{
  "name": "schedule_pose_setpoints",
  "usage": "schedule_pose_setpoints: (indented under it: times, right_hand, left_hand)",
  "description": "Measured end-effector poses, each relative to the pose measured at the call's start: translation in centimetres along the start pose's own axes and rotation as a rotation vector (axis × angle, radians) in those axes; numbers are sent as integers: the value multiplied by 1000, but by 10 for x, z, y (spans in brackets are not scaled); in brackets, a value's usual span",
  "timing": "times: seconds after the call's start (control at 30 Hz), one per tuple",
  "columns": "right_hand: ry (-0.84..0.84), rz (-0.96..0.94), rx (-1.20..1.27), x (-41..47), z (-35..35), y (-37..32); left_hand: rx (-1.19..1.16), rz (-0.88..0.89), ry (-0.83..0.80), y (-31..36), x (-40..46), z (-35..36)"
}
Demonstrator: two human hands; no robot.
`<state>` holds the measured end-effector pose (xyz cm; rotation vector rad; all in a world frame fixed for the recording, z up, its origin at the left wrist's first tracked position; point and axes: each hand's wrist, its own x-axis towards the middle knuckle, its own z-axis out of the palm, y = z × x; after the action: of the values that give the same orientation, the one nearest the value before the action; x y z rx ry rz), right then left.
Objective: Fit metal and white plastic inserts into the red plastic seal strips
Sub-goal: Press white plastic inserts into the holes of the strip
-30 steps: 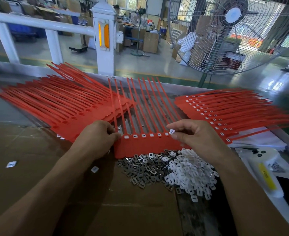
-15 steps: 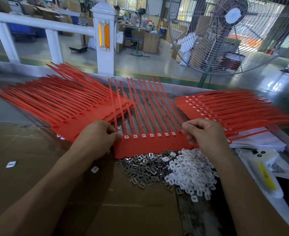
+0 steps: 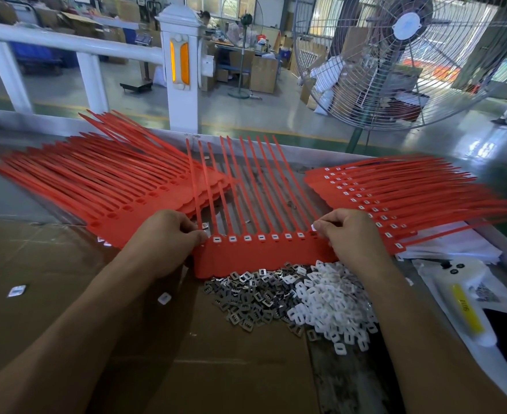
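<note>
A red seal strip sheet [image 3: 255,255] lies in front of me, its row of sockets mostly filled with white inserts. My left hand [image 3: 162,237] pinches the sheet's left end at the first socket. My right hand [image 3: 350,231] pinches a small white plastic insert [image 3: 317,226] just above the rightmost socket. Below the sheet sit a pile of metal inserts [image 3: 246,297] and a pile of white plastic inserts [image 3: 329,300].
A stack of red strips with bare sockets [image 3: 97,186] fans out at the left. A stack with fitted inserts [image 3: 395,201] lies at the right. Brown cardboard [image 3: 67,294] covers the table. A white tool [image 3: 467,303] lies at far right. A big fan [image 3: 401,55] stands behind.
My right hand went to the sheet's right end and came back up holding a white insert over the last socket. The left hand stayed put.
</note>
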<state>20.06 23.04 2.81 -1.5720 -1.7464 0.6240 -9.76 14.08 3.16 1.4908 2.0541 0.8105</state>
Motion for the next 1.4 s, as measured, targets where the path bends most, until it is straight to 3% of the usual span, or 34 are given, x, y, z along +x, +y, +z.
schedule_pose_setpoints:
  times: [0.37,0.93,1.27,1.4]
  right_hand:
    - [-45,2,-286,6,4,-9]
    - [13,-18,-291,2,6,-13]
    - [-144,-188,-818,-21,0,-28]
    - [-154,-159,-741,-23,-2,-25]
  left_hand:
    - [-9,-17,-9,0,1,1]
    - [2,-20,2,1,0,1]
    - [18,-9,9,2,-2,3]
    - [16,-2,12,2,-3,3]
